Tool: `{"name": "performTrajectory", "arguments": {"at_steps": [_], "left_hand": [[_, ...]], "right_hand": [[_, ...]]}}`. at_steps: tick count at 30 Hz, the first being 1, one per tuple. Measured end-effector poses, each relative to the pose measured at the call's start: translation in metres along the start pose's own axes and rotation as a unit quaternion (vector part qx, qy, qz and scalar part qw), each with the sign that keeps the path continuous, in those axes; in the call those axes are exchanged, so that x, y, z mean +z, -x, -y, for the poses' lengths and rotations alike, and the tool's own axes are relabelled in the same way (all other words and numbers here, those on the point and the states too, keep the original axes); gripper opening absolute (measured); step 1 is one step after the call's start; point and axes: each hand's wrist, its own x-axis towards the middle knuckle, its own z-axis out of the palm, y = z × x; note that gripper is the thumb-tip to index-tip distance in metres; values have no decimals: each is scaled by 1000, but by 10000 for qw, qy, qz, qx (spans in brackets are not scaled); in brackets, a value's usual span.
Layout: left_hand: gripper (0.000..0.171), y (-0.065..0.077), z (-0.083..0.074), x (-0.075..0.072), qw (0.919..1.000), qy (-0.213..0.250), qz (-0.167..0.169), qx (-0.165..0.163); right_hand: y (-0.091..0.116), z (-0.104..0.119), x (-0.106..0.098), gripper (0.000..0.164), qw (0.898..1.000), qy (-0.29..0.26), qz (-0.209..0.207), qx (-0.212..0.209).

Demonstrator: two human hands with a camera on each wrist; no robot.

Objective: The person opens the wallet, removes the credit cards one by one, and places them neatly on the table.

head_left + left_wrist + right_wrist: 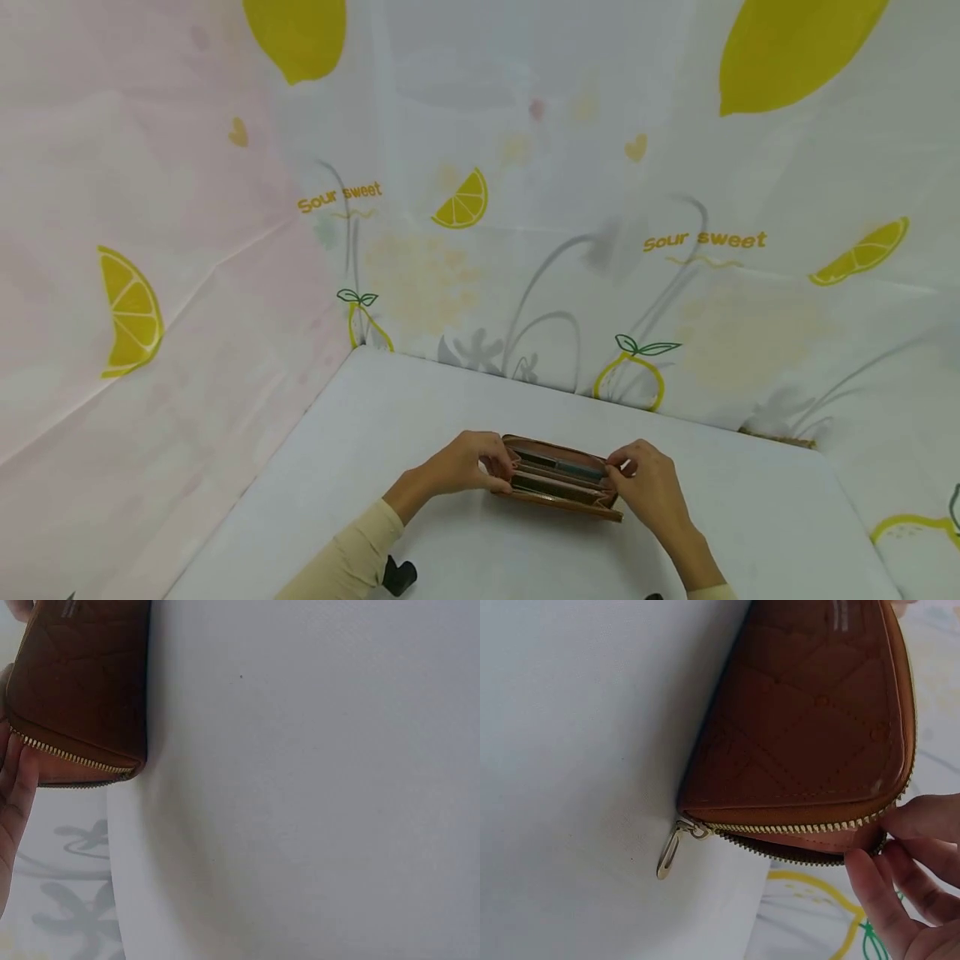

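Observation:
A brown zip-around wallet point(558, 479) stands on its lower edge on the white table, unzipped along the top. Its pink-lined compartments face up, and dark flat items point(581, 472) show in the slots. My left hand point(468, 462) holds the left end, thumb by the near rim and fingers at the opening. At the right end, my right hand point(651, 483) pinches the rim between thumb and fingers. Up close in the right wrist view, the wallet point(802, 712) has quilted stitching and brass teeth, with a zipper pull point(669, 855) hanging at its lower corner.
The white table point(420, 400) meets a lemon-printed cloth wall point(480, 292) at the back and left. A small black object point(399, 575) lies near the left forearm. Part of another dark object point(654, 597) shows at the bottom edge.

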Motion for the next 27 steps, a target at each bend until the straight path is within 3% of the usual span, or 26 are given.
{"name": "performTrajectory", "arguments": {"at_steps": [9, 16, 21, 27], "left_hand": [[24, 13, -8, 11, 9979, -442, 144, 441], [58, 7, -2, 4, 9898, -1195, -192, 757], [76, 2, 3, -1, 9942, -953, -69, 495], [95, 3, 5, 0, 9947, -1024, 54, 82]], "right_hand": [[-8, -6, 3, 14, 9993, -105, 170, 313], [-8, -9, 5, 14, 9990, -148, 213, 373], [-8, -10, 7, 14, 9991, -201, 146, 344], [-9, -11, 7, 12, 9991, -211, 101, 347]]}}
